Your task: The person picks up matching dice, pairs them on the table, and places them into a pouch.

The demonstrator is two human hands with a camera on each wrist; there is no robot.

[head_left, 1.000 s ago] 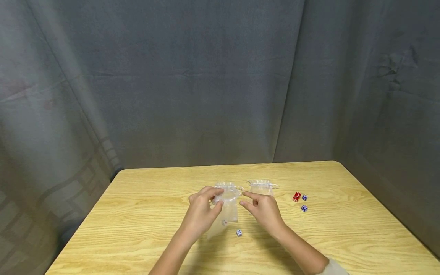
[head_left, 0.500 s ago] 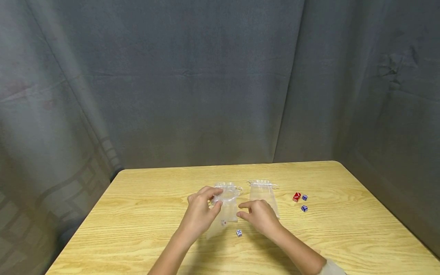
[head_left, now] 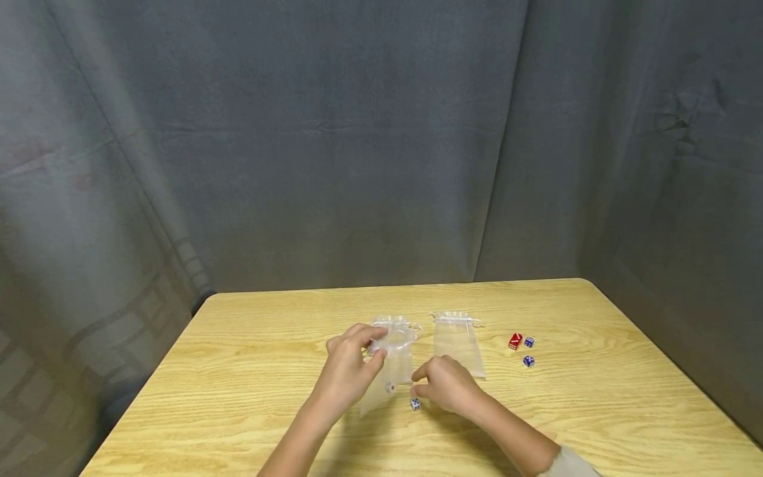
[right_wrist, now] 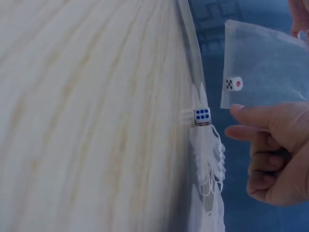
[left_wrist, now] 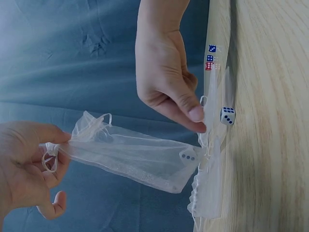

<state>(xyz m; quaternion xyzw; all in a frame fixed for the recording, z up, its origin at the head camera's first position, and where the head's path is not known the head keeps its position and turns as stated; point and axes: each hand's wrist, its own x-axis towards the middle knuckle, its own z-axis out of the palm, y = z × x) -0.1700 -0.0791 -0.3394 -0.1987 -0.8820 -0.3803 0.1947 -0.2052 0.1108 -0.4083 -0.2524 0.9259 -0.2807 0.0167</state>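
Pinched in left hand: mesh bag, white die inside; in right hand: nothing, thumb and forefinger narrowly parted; at its 8 o'clock: loose die; apparently pick-up step, next calling for pinch.

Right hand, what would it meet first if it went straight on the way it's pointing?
Most likely the loose white die on the table: the right wrist view shows it ahead of the right hand. The gap between them is hard to judge.

The loose white die shows six blue pips.
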